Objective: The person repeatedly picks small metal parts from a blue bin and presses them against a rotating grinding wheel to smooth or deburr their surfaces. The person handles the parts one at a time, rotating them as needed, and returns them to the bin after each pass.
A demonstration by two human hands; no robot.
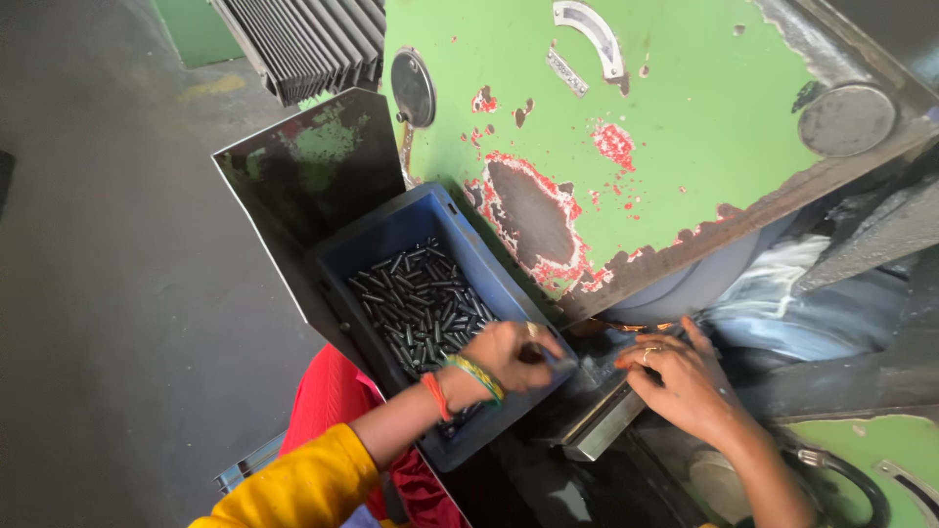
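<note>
Green machine [675,127] beside blue crate [391,235] of pins [421,303]

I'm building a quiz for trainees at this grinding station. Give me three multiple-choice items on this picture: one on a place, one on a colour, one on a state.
1. Where do the small dark metal pins lie?
A. in the blue plastic bin
B. on the floor
C. on the machine's top

2. What colour is the machine's chipped painted housing?
A. yellow
B. green
C. white

3. How is the left hand?
A. flat and open on the floor
B. closed in a pinch by the bin's rim
C. raised in the air

Answers:
1 A, the pins fill the bin's bottom.
2 B, green paint with red patches where it has flaked.
3 B, the fingers curl together beside the bin's near edge.
</note>
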